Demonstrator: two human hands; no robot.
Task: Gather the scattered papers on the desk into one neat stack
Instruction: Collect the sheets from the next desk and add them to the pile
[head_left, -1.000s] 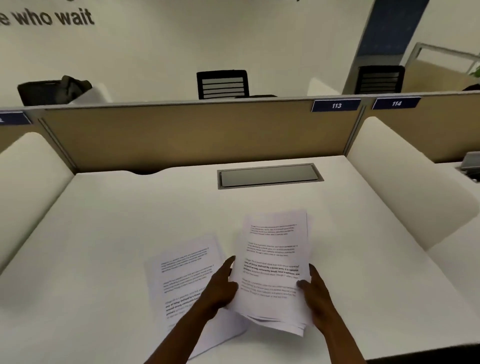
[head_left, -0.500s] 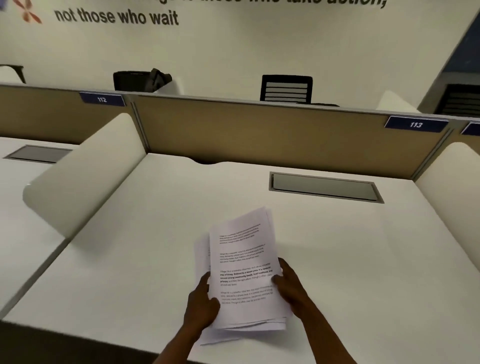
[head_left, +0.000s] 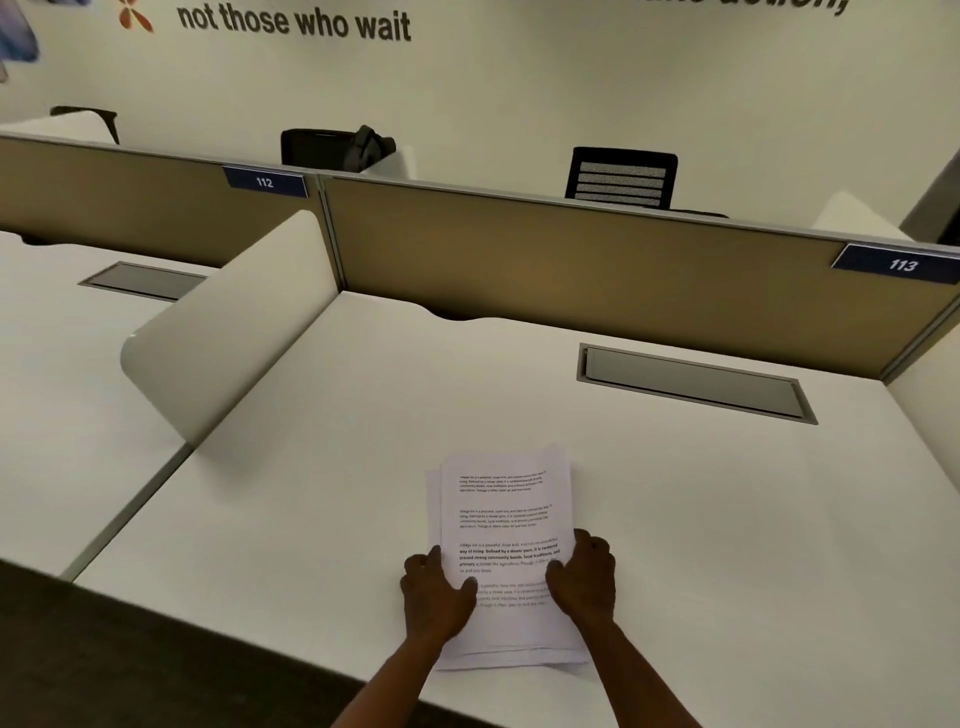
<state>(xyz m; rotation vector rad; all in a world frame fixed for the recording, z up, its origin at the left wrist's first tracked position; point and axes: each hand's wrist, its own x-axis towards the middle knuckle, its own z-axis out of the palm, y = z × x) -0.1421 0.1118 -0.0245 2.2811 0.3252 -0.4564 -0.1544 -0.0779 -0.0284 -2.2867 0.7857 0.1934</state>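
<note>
Papers (head_left: 506, 525) lie in one stack on the white bench (head_left: 727, 519), near its front edge, sheet edges slightly offset. Left hand (head_left: 435, 592) grips the stack's 9 o'clock edge, thumb on top; right hand (head_left: 584, 577) grips the 3 o'clock edge, fingers curled.

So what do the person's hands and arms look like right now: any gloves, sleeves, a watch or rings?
Both the left hand and the right hand are bare, with no gloves. The forearms are uncovered down to the bottom edge of the view, so no sleeve shows. No watch, band or ring is visible on either wrist or hand.
</note>
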